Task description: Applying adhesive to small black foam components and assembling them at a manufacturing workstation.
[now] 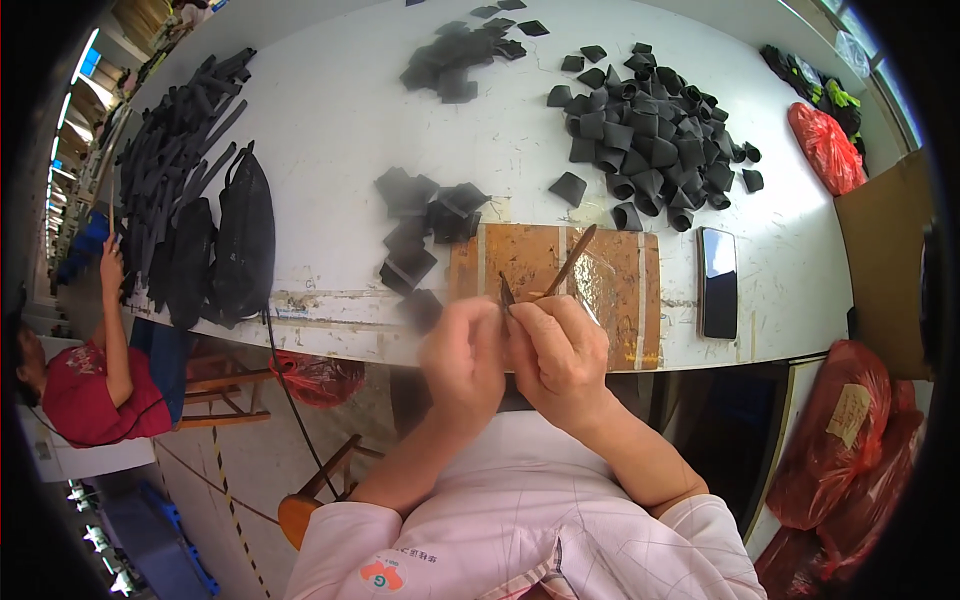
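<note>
My right hand is closed over the work board, gripping a thin brown stick that slants up and away to the right. Its thumb and forefinger also pinch a small dark piece, seen nearly edge-on. Close beside it, my left hand is curled and smeared by motion, so its fingertips and anything in them are unclear. Under the hands lies a worn brown board with pale tape strips. Flat black squares lie just left of the board; some look blurred.
Folded black pieces are heaped beyond the board. More flat pieces lie at the far side. Black strips and dark bundles cover the left. A phone and red bag are right. A person sits far left.
</note>
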`<action>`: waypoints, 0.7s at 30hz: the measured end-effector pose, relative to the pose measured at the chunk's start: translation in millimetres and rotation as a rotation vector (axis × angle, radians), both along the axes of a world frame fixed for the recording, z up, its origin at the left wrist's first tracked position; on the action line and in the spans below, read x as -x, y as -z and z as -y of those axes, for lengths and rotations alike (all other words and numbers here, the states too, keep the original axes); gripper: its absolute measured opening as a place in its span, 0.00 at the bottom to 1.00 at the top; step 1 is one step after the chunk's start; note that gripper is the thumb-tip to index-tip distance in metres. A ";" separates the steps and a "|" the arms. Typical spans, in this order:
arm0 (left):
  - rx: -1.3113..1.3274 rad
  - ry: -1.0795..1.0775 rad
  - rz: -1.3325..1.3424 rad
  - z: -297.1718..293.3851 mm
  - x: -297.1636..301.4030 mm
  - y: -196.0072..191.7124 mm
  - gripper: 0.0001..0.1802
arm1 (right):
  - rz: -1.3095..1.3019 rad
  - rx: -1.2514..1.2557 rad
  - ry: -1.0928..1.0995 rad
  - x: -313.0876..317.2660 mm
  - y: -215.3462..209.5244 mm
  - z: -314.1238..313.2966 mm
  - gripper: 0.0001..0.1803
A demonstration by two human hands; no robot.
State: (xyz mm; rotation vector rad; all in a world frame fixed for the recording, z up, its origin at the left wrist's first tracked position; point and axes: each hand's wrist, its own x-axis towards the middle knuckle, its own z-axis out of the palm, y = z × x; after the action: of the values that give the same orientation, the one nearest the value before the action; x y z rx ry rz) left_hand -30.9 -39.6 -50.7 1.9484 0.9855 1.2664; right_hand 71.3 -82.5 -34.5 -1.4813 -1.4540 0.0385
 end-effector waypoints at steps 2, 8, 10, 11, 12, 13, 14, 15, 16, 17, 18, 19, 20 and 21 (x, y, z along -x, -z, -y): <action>0.031 -0.028 0.094 2.9 -10.2 5.4 0.04 | 0.134 -0.002 0.110 -0.6 4.5 -0.7 0.09; 0.655 0.202 0.602 -5.8 -12.5 -35.0 0.06 | -0.172 0.190 0.195 -21.7 24.7 11.7 0.07; 0.534 0.236 0.473 -0.6 -13.6 -26.7 0.07 | -0.410 0.156 0.158 -17.7 13.7 13.4 0.06; 0.411 0.264 0.342 1.7 -12.6 -22.2 0.09 | -0.409 0.152 0.160 -18.1 9.1 14.1 0.06; 0.516 0.271 0.241 4.0 -10.1 -20.0 0.10 | -0.439 0.150 0.144 -18.9 5.5 14.8 0.06; 0.516 0.273 0.240 5.7 -10.8 -19.4 0.10 | -0.471 0.151 0.130 -19.1 4.0 16.0 0.06; 0.595 0.289 0.268 7.4 -12.6 -18.9 0.09 | -0.473 0.150 0.131 -17.8 4.8 15.7 0.06; 0.674 0.304 0.297 8.6 -13.0 -18.2 0.07 | -0.414 0.100 0.131 -15.6 6.3 14.6 0.06; 0.684 0.282 0.295 9.1 -12.3 -14.8 0.06 | -0.354 0.052 0.130 -14.9 7.4 14.2 0.06; 0.685 0.281 0.295 9.5 -13.1 -16.0 0.06 | -0.354 0.053 0.130 -15.3 7.8 14.7 0.06; 0.696 0.266 0.278 10.0 -14.5 -18.5 0.06 | -0.334 0.040 0.131 -15.9 8.1 15.4 0.07; 0.704 0.246 0.260 9.8 -15.4 -19.8 0.05 | -0.315 0.026 0.126 -16.2 8.7 14.5 0.07; 0.700 0.238 0.261 10.3 -16.5 -18.1 0.05 | -0.317 0.024 0.118 -16.1 8.5 14.4 0.07; 0.604 0.190 0.246 11.1 -18.2 -14.3 0.05 | -0.216 0.019 0.121 -15.6 7.4 14.8 0.07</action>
State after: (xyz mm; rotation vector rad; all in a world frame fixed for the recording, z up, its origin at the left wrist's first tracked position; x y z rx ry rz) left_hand -12.6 -50.7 -36.4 1.3495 0.8997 0.9318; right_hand 86.9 -97.3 -41.9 -1.5281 -1.1920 0.1343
